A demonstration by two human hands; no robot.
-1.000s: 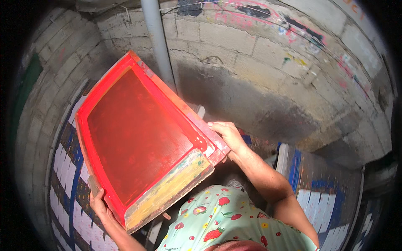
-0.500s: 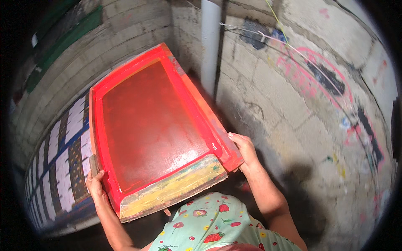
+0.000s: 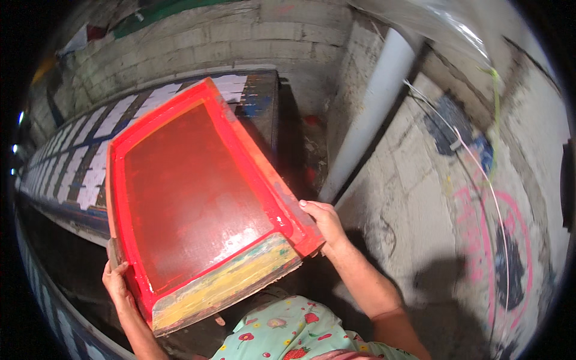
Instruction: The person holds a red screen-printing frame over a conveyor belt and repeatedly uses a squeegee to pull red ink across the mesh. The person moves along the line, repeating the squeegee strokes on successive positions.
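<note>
I hold a screen printing frame in front of my body, tilted, with its near end toward me. Wet red ink coats its inner border, around a dark red mesh. A yellow-stained wooden board lies along the near end. My left hand grips the left rail near the lower corner, with its fingers partly behind the wood. At the lower right corner, my right hand clasps the frame with the thumb on top and the other fingers mostly hidden underneath.
A long printing table with rows of pale pieces runs beyond the frame to the left. Another table edge shows at lower left. A grey pipe stands in the corner by the block wall, where cords hang.
The view has swung left, bringing more of the long table into sight and shifting the pipe and wall rightward. Both hands keep their hold on the screen printing frame, which sits slightly lower left.
</note>
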